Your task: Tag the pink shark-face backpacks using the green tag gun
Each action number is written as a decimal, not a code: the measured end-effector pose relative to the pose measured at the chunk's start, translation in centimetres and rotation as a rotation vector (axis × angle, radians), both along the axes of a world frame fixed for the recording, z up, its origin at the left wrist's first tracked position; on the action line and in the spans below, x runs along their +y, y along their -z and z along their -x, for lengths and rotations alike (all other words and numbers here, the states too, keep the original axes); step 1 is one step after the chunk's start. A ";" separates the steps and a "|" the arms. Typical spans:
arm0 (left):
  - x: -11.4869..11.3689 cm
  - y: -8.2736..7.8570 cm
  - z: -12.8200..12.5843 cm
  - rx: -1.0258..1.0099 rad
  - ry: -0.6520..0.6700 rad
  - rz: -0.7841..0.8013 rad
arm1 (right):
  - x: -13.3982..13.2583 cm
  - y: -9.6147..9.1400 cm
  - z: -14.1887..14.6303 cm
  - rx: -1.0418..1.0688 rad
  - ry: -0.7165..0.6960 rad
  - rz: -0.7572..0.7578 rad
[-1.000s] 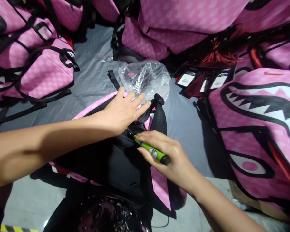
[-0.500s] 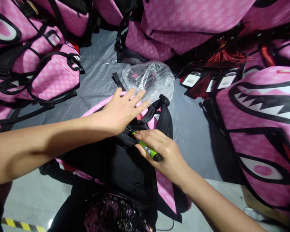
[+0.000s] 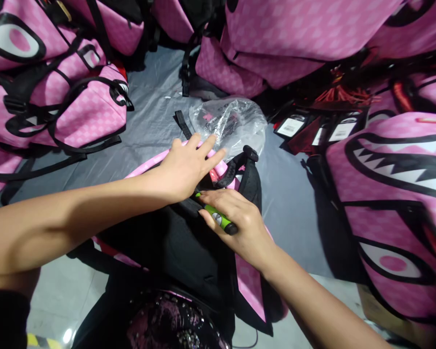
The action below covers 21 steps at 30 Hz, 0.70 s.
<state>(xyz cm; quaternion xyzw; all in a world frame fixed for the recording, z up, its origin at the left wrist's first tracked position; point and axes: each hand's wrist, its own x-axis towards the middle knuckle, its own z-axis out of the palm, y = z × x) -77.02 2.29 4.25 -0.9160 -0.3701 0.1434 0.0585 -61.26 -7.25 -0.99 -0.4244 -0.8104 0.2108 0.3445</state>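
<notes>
A black and pink backpack lies back side up at the table's near edge, leaning against my body. My left hand rests flat across its top edge, fingers spread, beside the pink trim. Just below it, my right hand is closed round a green tool with a black end. The tool's front end points at the black fabric under my left wrist and is hidden, so its exact kind does not show. A black padded shoulder strap curves up on the right.
Crumpled clear plastic lies beyond the backpack on the grey table cover. Pink checkered bags crowd the left and back. A shark-mouth backpack stands at right, near black tags with white labels and red tassels.
The view has shifted slightly, moving the surroundings a little right and down. My right hand with the green tool has moved slightly up and left toward my left wrist. My left hand stays spread.
</notes>
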 end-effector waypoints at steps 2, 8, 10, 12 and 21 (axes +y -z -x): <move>0.0 0.2 0.0 -0.018 -0.002 -0.006 | 0.0 -0.2 0.1 -0.031 0.009 0.023; 0.0 0.4 -0.1 -0.045 -0.019 -0.004 | -0.3 -0.4 0.3 0.066 0.039 0.110; 0.0 0.5 -0.1 -0.053 -0.023 0.004 | -0.5 -0.4 0.4 0.078 0.083 0.154; 0.0 0.5 -0.1 -0.066 -0.022 0.002 | -0.7 -0.3 0.5 0.100 0.115 0.176; 0.0 0.5 0.1 -0.075 -0.031 0.013 | -0.7 -0.9 0.8 0.099 0.096 0.197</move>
